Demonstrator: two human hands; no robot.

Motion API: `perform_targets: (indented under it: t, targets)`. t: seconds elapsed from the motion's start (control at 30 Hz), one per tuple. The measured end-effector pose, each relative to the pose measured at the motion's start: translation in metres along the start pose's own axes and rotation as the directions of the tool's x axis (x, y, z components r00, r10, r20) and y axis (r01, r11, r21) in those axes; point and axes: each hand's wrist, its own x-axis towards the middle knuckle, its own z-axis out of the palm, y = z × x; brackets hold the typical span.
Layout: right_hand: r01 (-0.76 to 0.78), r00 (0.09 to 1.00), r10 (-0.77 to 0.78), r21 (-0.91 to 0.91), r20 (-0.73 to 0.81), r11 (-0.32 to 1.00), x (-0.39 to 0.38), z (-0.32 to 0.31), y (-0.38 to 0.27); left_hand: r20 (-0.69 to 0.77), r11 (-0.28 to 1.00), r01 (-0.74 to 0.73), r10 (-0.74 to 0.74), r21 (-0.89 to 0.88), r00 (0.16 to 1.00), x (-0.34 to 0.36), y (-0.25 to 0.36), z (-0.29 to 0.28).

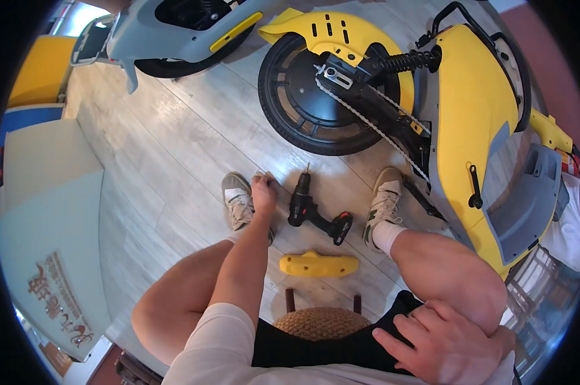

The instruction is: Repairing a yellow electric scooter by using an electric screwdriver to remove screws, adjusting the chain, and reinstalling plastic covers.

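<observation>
My left hand [263,191] reaches down beside my left shoe [237,202], its fingers closed together near the floor; what they hold, if anything, is too small to make out. Just right of it lies a black cordless drill [308,212] with a bit fitted. A yellow plastic part with holes [319,264] rests on the floor between my feet. My right hand [424,337] rests on my right thigh, fingers loosely spread and holding nothing. In front of me stands a yellow electric two-wheeler [469,109], its black rear wheel [302,112], swingarm, chain and spring shock showing.
A grey two-wheeler [168,38] stands at the upper left. Pale blue panels [52,224] and a yellow piece [39,70] line the left side. A woven stool [322,321] is under me. A grey plastic part [527,186] and white cloth [566,237] are at the right.
</observation>
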Motion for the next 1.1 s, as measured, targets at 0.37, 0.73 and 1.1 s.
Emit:
perform_targets:
  t: [0.37,0.73,1.1]
  targets:
    - [-0.069,0.991,0.061,0.061,0.120,0.996,-0.009,0.013,-0.006,-0.055,0.976,-0.147,0.158,0.161,0.986,-0.017,0.014,-0.001]
    - [-0.045,0.998,0.045,0.011,0.037,0.999,-0.013,0.020,-0.012,-0.045,0.997,-0.028,0.031,0.076,0.999,-0.018,0.018,-0.006]
    - [-0.049,0.996,0.048,0.015,0.073,0.999,-0.014,0.021,-0.015,0.018,0.976,0.158,-0.158,-0.151,0.987,-0.020,-0.004,-0.002]
